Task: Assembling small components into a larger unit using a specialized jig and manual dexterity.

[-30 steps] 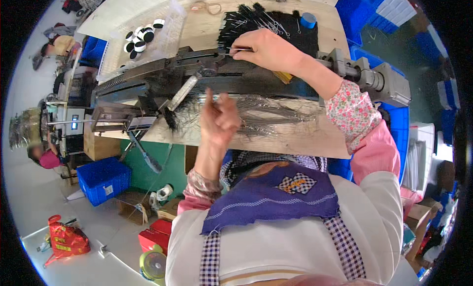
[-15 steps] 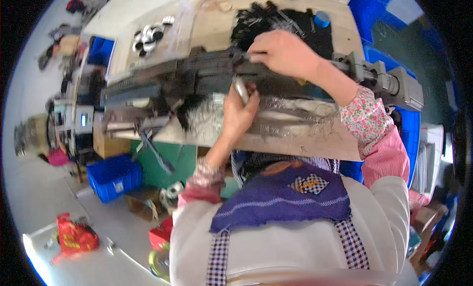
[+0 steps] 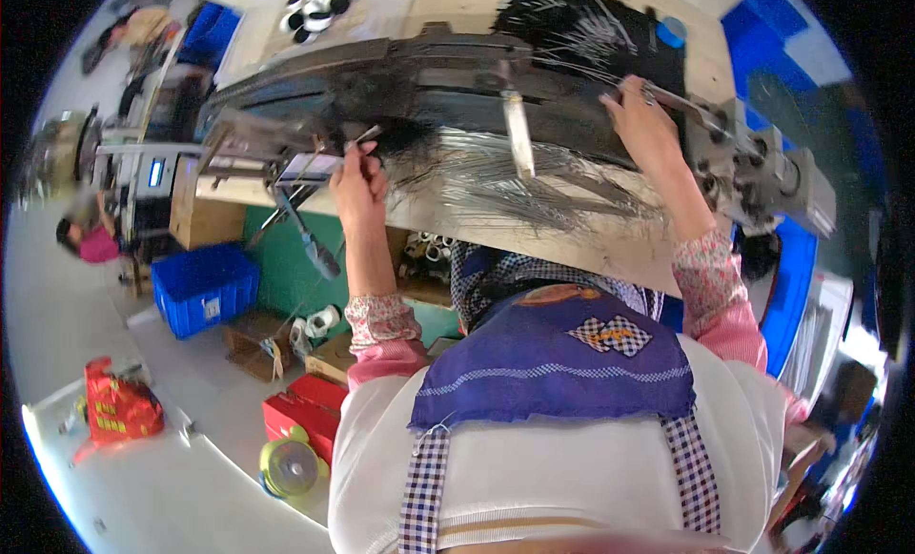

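Observation:
A long dark metal machine (image 3: pixel 448 72) lies across the bench ahead of me. My left hand (image 3: pixel 360 184) is at its left part, fingers curled in a pinch; a small pale tip shows above them, beside dark bristles (image 3: pixel 405 134). What the pinch holds is too small to name. From the machine's middle a whitish handle (image 3: pixel 518 134) hangs down, touched by neither hand. At the right part my right hand (image 3: pixel 648 130) is bent over the machine next to a metal bar (image 3: pixel 686 104). Its fingers are closed, their contents unclear. Many thin metal wires (image 3: pixel 515 187) lie along the near edge.
Farther off, more wires (image 3: pixel 596 30) lie on a black cloth with a blue round cap (image 3: pixel 671 32). Black and white spools (image 3: pixel 315 10) stand at the back left. Grey metal blocks (image 3: pixel 762 163) end the machine at right. A blue crate (image 3: pixel 205 287) sits on the floor at left.
My left hand has let go of the whitish handle and moved left to the bristles. My right hand has moved right, away from the machine's middle. The whole view has shifted slightly.

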Demonstrator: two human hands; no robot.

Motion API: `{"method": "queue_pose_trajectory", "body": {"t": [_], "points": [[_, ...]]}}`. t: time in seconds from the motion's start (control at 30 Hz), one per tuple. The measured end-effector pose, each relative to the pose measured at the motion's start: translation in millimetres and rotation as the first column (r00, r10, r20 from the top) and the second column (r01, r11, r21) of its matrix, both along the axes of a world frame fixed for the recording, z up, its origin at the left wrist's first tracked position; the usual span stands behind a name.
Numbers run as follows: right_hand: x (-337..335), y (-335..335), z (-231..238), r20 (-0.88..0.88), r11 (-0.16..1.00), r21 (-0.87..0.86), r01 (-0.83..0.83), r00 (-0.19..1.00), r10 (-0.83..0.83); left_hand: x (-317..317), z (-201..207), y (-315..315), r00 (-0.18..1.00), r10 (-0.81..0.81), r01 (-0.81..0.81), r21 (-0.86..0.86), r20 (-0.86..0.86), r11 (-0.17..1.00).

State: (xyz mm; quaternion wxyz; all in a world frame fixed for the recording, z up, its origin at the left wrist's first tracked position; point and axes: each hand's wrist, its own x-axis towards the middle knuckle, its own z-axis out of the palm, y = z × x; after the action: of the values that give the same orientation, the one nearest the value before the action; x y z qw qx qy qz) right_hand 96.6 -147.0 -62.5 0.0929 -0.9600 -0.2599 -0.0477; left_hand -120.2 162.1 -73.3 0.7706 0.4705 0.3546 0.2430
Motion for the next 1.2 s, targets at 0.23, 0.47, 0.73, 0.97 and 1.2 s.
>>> {"method": "queue_pose_trajectory", "body": {"t": [0.23, 0.47, 0.73, 0.97, 1.2], "points": [[-5, -12, 4, -0.174, 0.997, 0.075, 0.007, 0.985, 0.007, 45, 51, -122, 0.937, -0.054, -0.032, 0.238, 0.345, 0.971], [-30, -25, 22, -0.294, 0.880, 0.474, -0.026, 0.938, 0.186, 136, 74, -192, 0.494, -0.813, 0.868, -0.213, 0.308, 0.448], [-9, -33, 25, 0.016, 0.927, -0.025, -0.375, 0.927, 0.376, 136, 54, -184, 0.822, -0.518, 0.556, -0.135, 0.238, 0.820], [-43, -47, 87, 0.131, 0.848, -0.054, -0.527, 0.838, 0.529, 132, 47, -180, 0.890, -0.393, 0.418, -0.069, 0.230, 0.906], [36, 21, 108, 0.007, 0.842, 0.105, -0.528, 0.848, 0.531, 129, 52, -179, 0.876, -0.435, 0.453, -0.045, 0.210, 0.890]]}}
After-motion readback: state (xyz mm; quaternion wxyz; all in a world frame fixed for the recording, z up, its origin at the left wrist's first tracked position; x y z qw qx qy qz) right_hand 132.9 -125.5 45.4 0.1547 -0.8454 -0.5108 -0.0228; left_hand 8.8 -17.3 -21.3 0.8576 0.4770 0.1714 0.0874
